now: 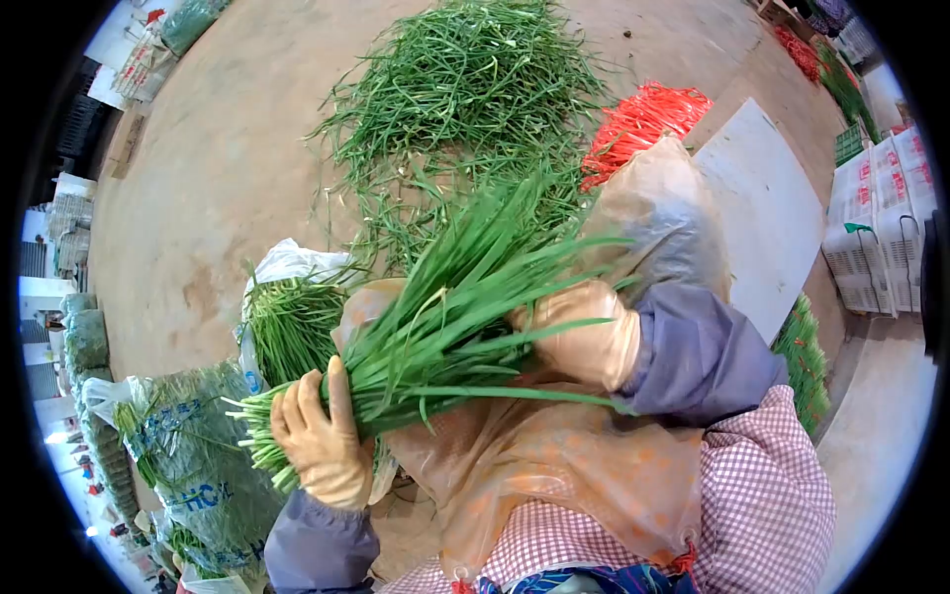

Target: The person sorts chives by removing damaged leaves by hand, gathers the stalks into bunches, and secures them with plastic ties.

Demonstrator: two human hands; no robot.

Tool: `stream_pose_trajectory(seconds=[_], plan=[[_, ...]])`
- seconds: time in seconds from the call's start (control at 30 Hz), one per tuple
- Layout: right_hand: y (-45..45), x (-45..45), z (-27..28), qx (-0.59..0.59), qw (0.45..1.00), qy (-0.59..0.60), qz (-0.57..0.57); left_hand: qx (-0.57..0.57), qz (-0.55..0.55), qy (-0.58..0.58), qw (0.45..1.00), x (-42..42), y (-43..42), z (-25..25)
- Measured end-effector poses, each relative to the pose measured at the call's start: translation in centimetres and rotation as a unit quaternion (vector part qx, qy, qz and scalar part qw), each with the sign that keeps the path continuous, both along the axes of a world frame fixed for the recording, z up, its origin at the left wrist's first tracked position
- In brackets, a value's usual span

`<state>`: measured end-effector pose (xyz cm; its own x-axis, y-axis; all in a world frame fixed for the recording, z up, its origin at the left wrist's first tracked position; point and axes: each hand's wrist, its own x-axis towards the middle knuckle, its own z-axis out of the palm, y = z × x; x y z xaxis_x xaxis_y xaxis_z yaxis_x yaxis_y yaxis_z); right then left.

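A large bunch of garlic chives point(435, 327) lies slantwise across my lap, pale stem ends at lower left and long leaves fanning to upper right. My left hand point(322, 431), in a cream glove, is wrapped round the bunch near the stem ends, thumb up along its side. My right hand point(582, 332), gloved too, is against the leafy part on the right. Leaves cover its fingers, so I cannot see whether they grip. Below the bunch a translucent brown apron point(554, 460) covers my lap.
Ahead is a loose heap of green chives point(465, 89) on the floor, with red ties point(648, 124) beside it. Bagged greens point(292, 317) and a tall wrapped bundle point(203, 465) stand left. A white board point(757, 213) and white crates point(876, 228) are right.
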<state>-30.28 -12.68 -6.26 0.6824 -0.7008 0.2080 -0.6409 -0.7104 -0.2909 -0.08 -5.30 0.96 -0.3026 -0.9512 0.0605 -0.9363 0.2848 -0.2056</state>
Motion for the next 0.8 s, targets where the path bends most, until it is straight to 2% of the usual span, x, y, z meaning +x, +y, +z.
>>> stream_pose_trajectory(seconds=[0.03, 0.07, 0.1, 0.13, 0.17, 0.2, 0.23, 0.3, 0.33, 0.43, 0.5, 0.63, 0.73, 0.8], plan=[[-1.0, -2.0, -3.0, -0.044, 0.992, -0.104, 0.048, -0.030, -0.005, -0.064, 0.997, 1.3, 0.5, -2.2], [-1.7, -2.0, -0.5, 0.081, 0.987, 0.107, -0.088, -0.029, 0.005, -0.069, 0.997, 1.5, 1.2, -3.6], [-3.1, -3.1, 0.2, 0.146, 0.962, 0.167, -0.157, -0.028, 0.013, -0.073, 0.997, 1.3, 1.6, -4.2], [-3.7, -5.0, 0.1, 0.101, 0.968, 0.117, -0.195, -0.028, 0.023, -0.001, 0.999, -0.2, 2.2, -3.9], [-4.4, -7.0, 0.8, 0.101, 0.973, 0.029, -0.205, -0.029, 0.023, -0.030, 0.999, 0.0, 2.7, -5.1], [-4.5, -8.2, 0.1, 0.002, 0.963, -0.082, -0.256, -0.032, 0.031, -0.009, 0.999, -0.5, 2.8, -5.6], [-5.1, -9.1, 1.6, -0.059, 0.955, -0.115, -0.267, -0.039, 0.040, 0.014, 0.998, -1.5, 2.7, -6.0], [-4.9, -9.5, 3.7, 0.014, 0.925, -0.224, -0.305, -0.042, 0.048, 0.012, 0.998, -2.7, 2.5, -6.2], [-4.7, -9.2, 4.3, 0.047, 0.912, -0.284, -0.294, -0.061, 0.050, 0.060, 0.995, -4.2, 2.1, -5.5], [-2.8, -7.3, 5.9, 0.158, 0.848, -0.436, -0.254, -0.103, 0.046, -0.006, 0.994, -5.5, 1.9, -6.3], [-1.7, -5.6, 7.2, 0.244, 0.792, -0.510, -0.230, -0.118, 0.041, 0.006, 0.992, -6.0, 1.9, -6.6], [-1.7, -4.2, 6.5, 0.331, 0.855, -0.395, -0.060, -0.124, 0.043, 0.030, 0.991, -6.1, 1.9, -6.7], [-1.4, -3.1, 5.7, 0.374, 0.887, -0.266, -0.043, -0.127, 0.049, 0.023, 0.990, -6.1, 1.9, -6.5], [-0.7, -1.6, 4.9, 0.308, 0.924, -0.219, -0.051, -0.128, 0.047, 0.027, 0.990, -6.1, 2.0, -6.6]])
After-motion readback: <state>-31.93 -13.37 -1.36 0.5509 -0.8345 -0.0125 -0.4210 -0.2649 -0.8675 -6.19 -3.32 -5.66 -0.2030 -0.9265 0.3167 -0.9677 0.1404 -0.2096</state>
